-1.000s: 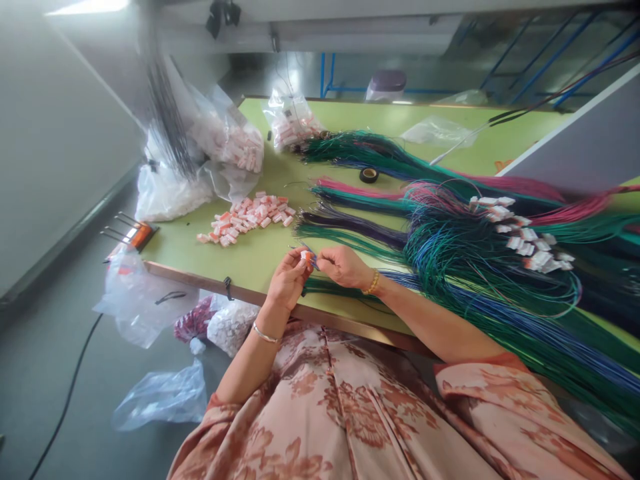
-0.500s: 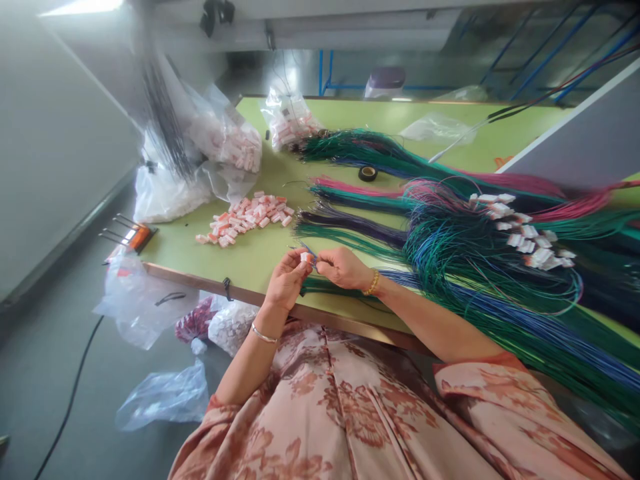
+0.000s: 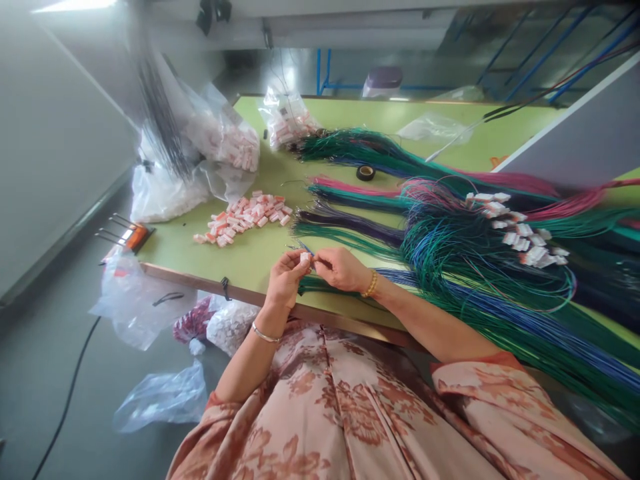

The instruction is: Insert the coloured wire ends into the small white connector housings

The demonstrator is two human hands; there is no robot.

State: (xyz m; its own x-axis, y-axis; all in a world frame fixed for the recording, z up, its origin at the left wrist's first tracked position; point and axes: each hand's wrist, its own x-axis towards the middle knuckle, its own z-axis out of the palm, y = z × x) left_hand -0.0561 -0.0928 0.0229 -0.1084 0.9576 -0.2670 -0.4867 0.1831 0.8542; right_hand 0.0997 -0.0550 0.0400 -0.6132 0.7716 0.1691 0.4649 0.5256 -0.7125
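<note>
Between the thumb and fingers of my left hand (image 3: 285,277) is a small white and orange connector housing (image 3: 305,257). My right hand (image 3: 343,269) is closed in a pinch close beside it, on a thin blue wire (image 3: 311,251) that meets the housing. How far the wire sits inside the housing is too small to tell. Beyond my hands lies a loose pile of similar connector housings (image 3: 245,217). Long bundles of green and blue wires (image 3: 400,277) run to the right from near my right hand.
Plastic bags of housings (image 3: 237,147) stand at the back left of the green table (image 3: 185,257). A black tape roll (image 3: 365,173) lies among the wire bundles. Wired white connectors (image 3: 523,230) rest on the wires at right. An orange pronged holder (image 3: 135,237) sits at the left corner.
The housing has turned slightly in my left fingers, with less orange showing. Both hands stay together in nearly the same place; the whole view has shifted a little.
</note>
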